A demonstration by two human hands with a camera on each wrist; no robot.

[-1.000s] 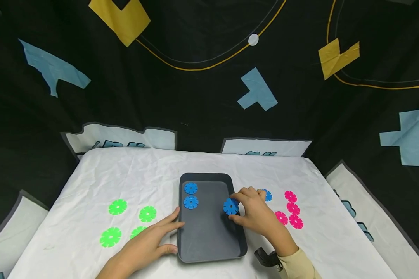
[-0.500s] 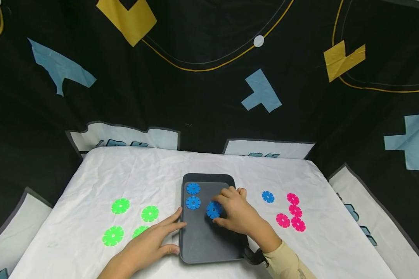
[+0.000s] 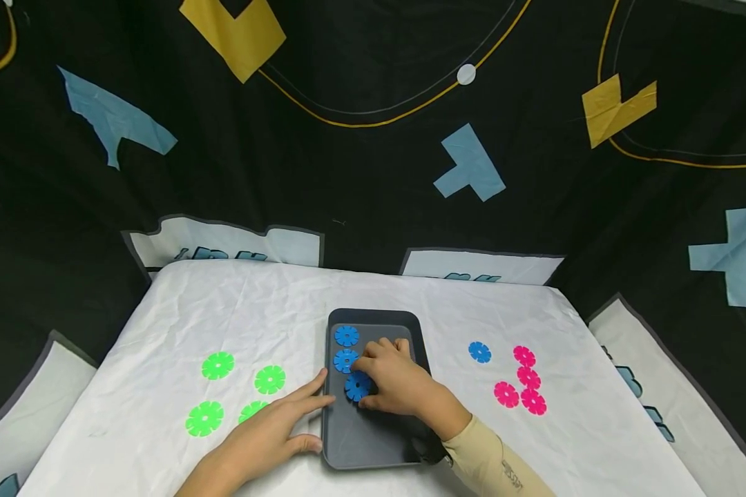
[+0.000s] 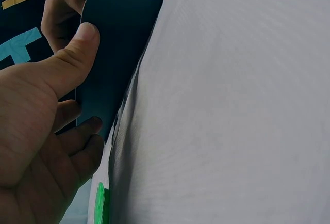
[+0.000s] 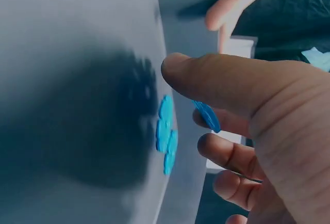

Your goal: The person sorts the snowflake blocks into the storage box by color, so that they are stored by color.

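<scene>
My right hand (image 3: 400, 383) pinches a blue notched disc (image 3: 357, 387) between thumb and fingers, over the left part of a dark grey tray (image 3: 373, 445). In the right wrist view that disc (image 5: 208, 117) is tilted and partly hidden behind the thumb. Two more blue notched discs, one farther back (image 3: 347, 336) and one nearer (image 3: 345, 361), lie in a column along the tray's left side. My left hand (image 3: 267, 438) rests spread against the tray's left wall. Its thumb and fingertips touch that outer wall (image 4: 121, 33) in the left wrist view.
Several green notched discs (image 3: 217, 365) lie on the white cloth (image 3: 273, 297) left of the tray, one partly covered by the left hand. To the right lie a single blue disc (image 3: 479, 352) and several pink discs (image 3: 528, 377). A black curtain (image 3: 360, 193) hangs behind.
My right hand has carried the blue disc leftward from the tray's right rim to just below the two discs inside. The left hand stays at the tray's left wall.
</scene>
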